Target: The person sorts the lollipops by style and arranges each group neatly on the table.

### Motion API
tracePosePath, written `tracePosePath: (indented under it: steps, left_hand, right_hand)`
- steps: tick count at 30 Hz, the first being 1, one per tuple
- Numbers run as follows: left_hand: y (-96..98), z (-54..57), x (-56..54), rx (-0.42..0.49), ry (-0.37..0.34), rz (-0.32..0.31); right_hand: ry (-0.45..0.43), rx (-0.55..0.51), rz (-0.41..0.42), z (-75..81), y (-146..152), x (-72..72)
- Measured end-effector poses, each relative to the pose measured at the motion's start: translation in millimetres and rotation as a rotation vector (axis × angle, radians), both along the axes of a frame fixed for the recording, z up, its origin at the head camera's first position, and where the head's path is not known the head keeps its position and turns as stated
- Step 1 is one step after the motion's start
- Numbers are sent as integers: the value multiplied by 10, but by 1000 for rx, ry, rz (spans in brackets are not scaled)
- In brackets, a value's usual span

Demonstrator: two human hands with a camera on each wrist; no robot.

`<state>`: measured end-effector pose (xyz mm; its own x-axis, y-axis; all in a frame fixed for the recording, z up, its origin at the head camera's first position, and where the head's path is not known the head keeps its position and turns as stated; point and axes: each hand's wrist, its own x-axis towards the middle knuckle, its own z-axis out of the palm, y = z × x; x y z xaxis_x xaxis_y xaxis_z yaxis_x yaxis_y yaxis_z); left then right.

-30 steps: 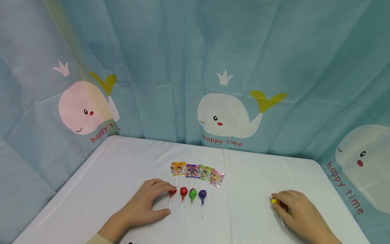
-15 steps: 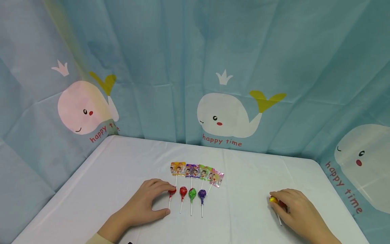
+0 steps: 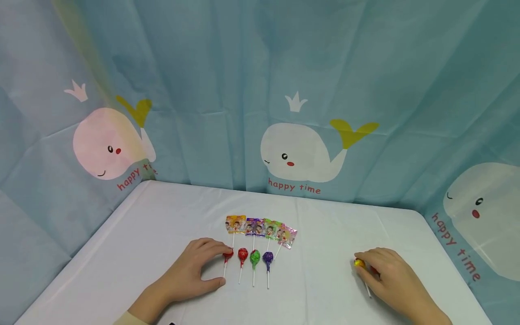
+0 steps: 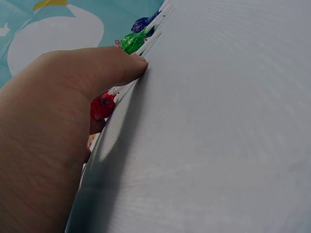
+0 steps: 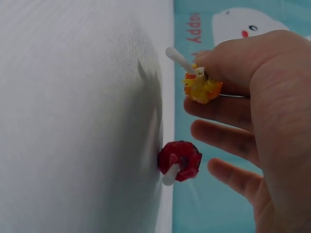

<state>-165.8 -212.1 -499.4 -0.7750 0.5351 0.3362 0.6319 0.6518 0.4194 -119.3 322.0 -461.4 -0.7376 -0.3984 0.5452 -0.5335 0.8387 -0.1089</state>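
Observation:
At the left end of a row of lollipops, my left hand point(image 3: 195, 271) rests on the table, its fingertips at the head of a red lollipop point(image 4: 103, 106) and its thumb apart from it. Beside this one lie a second red lollipop point(image 3: 243, 255), a green lollipop point(image 3: 254, 257) and a purple lollipop point(image 3: 268, 257), sticks toward me. On the right side, my right hand point(image 3: 387, 275) pinches a yellow lollipop point(image 5: 203, 90) between thumb and fingers, close over the table. Below its other fingers, another red lollipop point(image 5: 180, 161) sits at the cloth, mostly hidden in the head view.
Behind the row are several flat wrapped lollipops: orange point(image 3: 236, 224), purple point(image 3: 255, 227), green point(image 3: 271, 229) and pink point(image 3: 287, 237), slightly overlapping. A white cloth covers the table point(image 3: 325, 234). Blue whale-print curtains point(image 3: 203, 90) enclose the back and sides.
My right hand has shifted slightly left with the yellow lollipop, whose stick has come a little more upright. The left hand stays put at the red lollipop. The whole head view has drifted slightly.

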Motion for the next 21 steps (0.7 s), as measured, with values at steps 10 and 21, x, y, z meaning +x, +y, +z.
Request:
tracePosePath:
  steps: [10, 21]
  left_hand:
    - [-7, -18, -14, 5, 5, -2]
    - [0, -12, -4, -7, -2, 12]
  right_hand:
    - [17, -12, 31, 40, -33, -31]
    - [22, -23, 50, 73, -102, -68]
